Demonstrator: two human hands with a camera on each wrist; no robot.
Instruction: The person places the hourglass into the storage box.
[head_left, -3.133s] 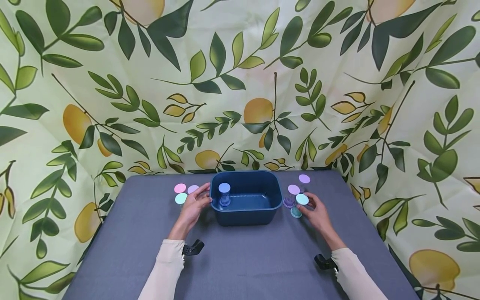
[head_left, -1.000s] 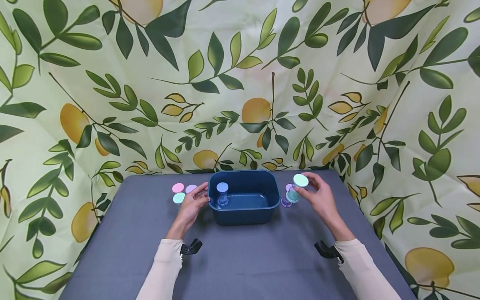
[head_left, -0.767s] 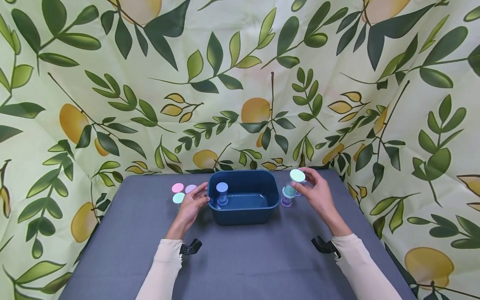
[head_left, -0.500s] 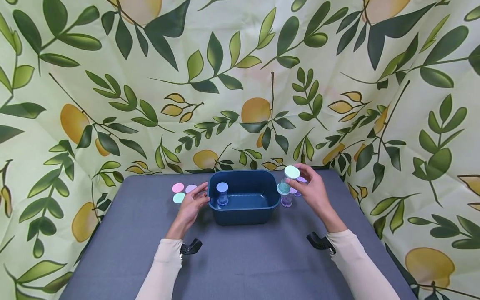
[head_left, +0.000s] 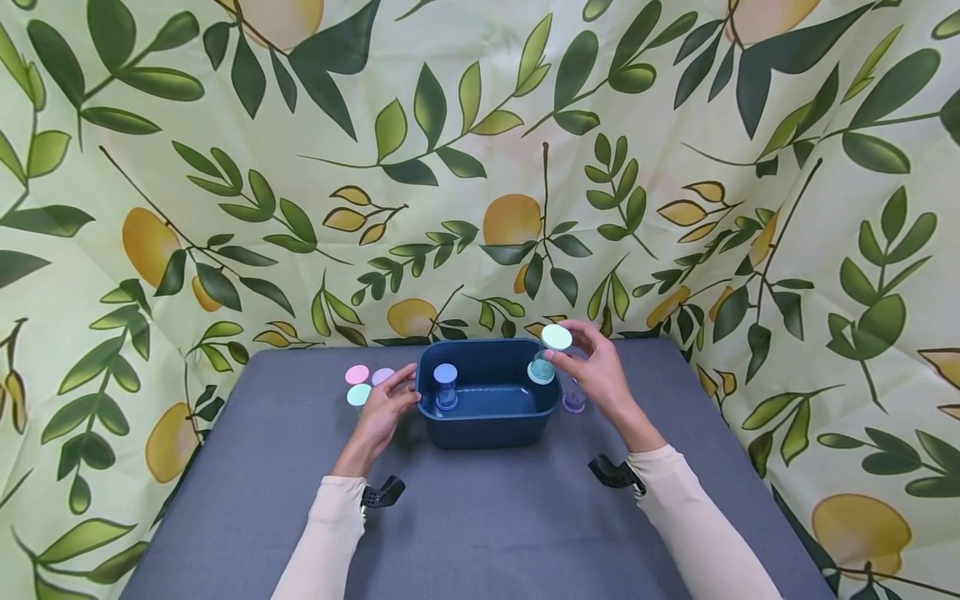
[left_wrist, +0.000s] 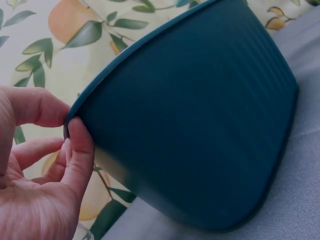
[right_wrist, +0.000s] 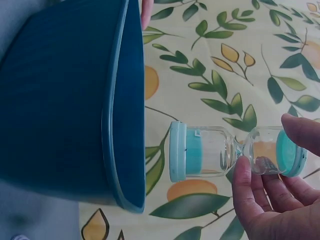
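My right hand (head_left: 572, 352) pinches a teal-capped hourglass (head_left: 550, 354) by its upper bulb and holds it upright in the air over the right rim of a dark blue bin (head_left: 487, 425). The right wrist view shows that hourglass (right_wrist: 210, 152) beside the bin's rim (right_wrist: 125, 110), with my thumb and fingers (right_wrist: 247, 187) round its glass. My left hand (head_left: 403, 389) grips the bin's left rim, thumb and finger pinching the edge (left_wrist: 67, 120). A blue-capped hourglass (head_left: 446, 385) stands inside the bin at its left.
Pink (head_left: 357, 374), lilac (head_left: 383, 376) and teal (head_left: 359, 394) capped hourglasses stand left of the bin. A purple hourglass (head_left: 574, 398) stands to its right, behind my right hand. The grey table (head_left: 480, 517) is backed by a leaf-and-lemon cloth.
My right hand lifted the teal hourglass off the table right of the bin and carried it up and left to the bin's right rim. The left hand stayed on the left rim.
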